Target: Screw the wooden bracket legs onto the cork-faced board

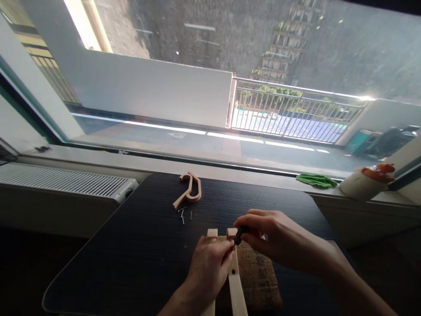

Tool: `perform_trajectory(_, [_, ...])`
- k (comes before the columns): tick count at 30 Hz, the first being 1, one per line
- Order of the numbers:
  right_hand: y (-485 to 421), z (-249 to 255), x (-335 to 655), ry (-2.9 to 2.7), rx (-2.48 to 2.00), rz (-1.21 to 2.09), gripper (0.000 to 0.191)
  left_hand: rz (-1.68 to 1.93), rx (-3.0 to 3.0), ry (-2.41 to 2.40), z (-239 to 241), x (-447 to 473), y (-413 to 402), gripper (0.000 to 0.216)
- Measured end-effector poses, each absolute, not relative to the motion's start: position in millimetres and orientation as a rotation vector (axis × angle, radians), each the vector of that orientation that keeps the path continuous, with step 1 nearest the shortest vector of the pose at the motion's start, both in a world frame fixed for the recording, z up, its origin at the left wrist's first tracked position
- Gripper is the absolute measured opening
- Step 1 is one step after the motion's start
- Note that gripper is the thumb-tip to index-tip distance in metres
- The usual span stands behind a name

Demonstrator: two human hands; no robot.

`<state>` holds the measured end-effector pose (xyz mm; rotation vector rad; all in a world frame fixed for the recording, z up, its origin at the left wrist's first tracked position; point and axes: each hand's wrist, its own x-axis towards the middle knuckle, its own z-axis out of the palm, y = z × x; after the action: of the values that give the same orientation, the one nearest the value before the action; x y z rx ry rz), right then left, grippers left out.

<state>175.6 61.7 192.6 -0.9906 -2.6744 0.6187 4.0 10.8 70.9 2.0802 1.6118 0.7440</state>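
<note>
**Where are the hands?**
Both are close together at the front of a dark surface (131, 254). The right hand (272, 230) has its fingers closed around a short dark tool (239, 235), thumb and fingertips pinching it. The left hand (210, 263) lies across pale wood, its fingers bent over it; how firmly they grip, I cannot tell.

**And the wood?**
A pale wooden strip (237, 289) runs toward the wearer, with a dark round hole (233, 271) partway along it. It lies at the edge of a brown, printed sheet (259, 281), perhaps cardboard. A second strip, mostly hidden, sits under the left hand. The tool's lower end meets the first strip near its far end, beside the left thumb; the exact contact is covered.

**What would make this go well?**
My judgement: press the strip flat with the left hand, line the tool up straight with the spot, and push evenly. The left thumb looks very near the tip, so a slip could catch it; shifting it back a little seems wise.

**Anything loose nearby?**
Thin metal fasteners (183, 215), beside two hooked wooden pieces (199, 189) farther back.
</note>
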Motion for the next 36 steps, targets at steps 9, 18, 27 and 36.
perform_trajectory(9, [57,174,172,-2.513,-1.019,0.606,0.017,0.707,2.096,1.650,71,5,12,0.020])
perform_trajectory(18, [52,170,171,-2.468,-0.942,0.735,0.022,0.715,2.109,1.639,63,4,13,0.018])
perform_trajectory(27, [55,161,171,-2.316,-0.954,0.765,0.013,0.760,2.108,1.619,65,6,12,0.022])
perform_trajectory(36, [51,158,171,-2.285,-0.864,0.828,0.029,0.728,2.127,1.613,65,5,13,0.020])
